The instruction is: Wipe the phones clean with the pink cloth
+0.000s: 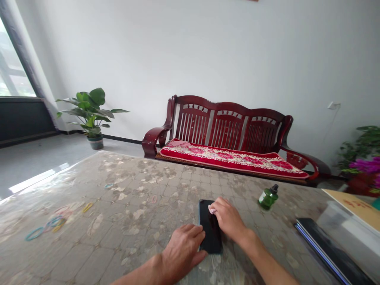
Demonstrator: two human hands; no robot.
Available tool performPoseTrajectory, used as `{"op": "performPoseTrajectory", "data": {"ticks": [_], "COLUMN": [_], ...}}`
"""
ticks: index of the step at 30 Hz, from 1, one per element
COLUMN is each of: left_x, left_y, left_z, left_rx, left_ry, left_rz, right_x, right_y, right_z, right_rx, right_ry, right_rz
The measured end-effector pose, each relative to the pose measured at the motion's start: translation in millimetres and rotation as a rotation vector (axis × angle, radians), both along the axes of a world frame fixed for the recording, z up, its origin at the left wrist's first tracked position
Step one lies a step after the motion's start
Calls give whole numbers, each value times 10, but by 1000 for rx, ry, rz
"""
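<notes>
"White plaster wall [208, 51] is standing behind the counter [142, 241], which is wearing a grey-beige floral cover. What is lying on it?"

"A flat, black, glossy rectangular phone [211, 235] with a bluish edge is lying near the front, its long sides running away from the person."

"How is it likely handling?"

"Probably light and stiff, slick on that glassy face, and fragile if dropped. Its long edges are offering the surest hold."

"And the person's grip?"

"The left hand [184, 247] is resting palm down, fingers loosely together over the phone's left edge, thumb spreading apart towards its lower end. The right hand [225, 217], angling in from the lower right, is pinching a small, crumpled, whitish wad [212, 209] against the upper part."

"Farther out?"

"A translucent green bottle with a black top [268, 198] is standing to the right, and coloured stretchy-looking loops [35, 234] are lying well to the left."
</notes>
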State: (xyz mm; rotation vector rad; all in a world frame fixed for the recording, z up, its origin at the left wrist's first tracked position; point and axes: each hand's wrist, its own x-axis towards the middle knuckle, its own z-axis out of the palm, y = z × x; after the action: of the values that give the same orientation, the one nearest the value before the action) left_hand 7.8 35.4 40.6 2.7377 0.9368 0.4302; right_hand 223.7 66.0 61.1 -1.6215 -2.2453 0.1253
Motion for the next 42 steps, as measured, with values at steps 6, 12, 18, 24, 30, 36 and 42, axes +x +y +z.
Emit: {"op": "performPoseTrajectory", "data": {"ticks": [6, 12, 18, 24, 30, 36, 42], "left_x": [1, 3, -1, -6, 32, 48, 29], "left_y": [-17, -16, -16, -17, -23, -25, -32], "left_z": [35, 2, -23, -25, -86, -118, -78], "left_rx": [-14, 0, 27, 62, 92, 110, 106], "left_ry": [18, 15, -23, -37, 33, 37, 57], "left_rz": [7, -1, -21, -30, -31, -46, -45], "right_x": [-33, 10, -38, -135, -140, -277, -353], "right_y": [161, -347, -147, 126, -303, -107, 99], "right_z": [41, -25, 22, 71, 29, 63, 104], "right_rx": [-26, -43, -22, -45, -57, -52, -91], "right_ry": [-30, 50, -23, -68, -29, -45, -73], "right_rz": [-58, 21, -16, -101, 57, 34, -69]}}
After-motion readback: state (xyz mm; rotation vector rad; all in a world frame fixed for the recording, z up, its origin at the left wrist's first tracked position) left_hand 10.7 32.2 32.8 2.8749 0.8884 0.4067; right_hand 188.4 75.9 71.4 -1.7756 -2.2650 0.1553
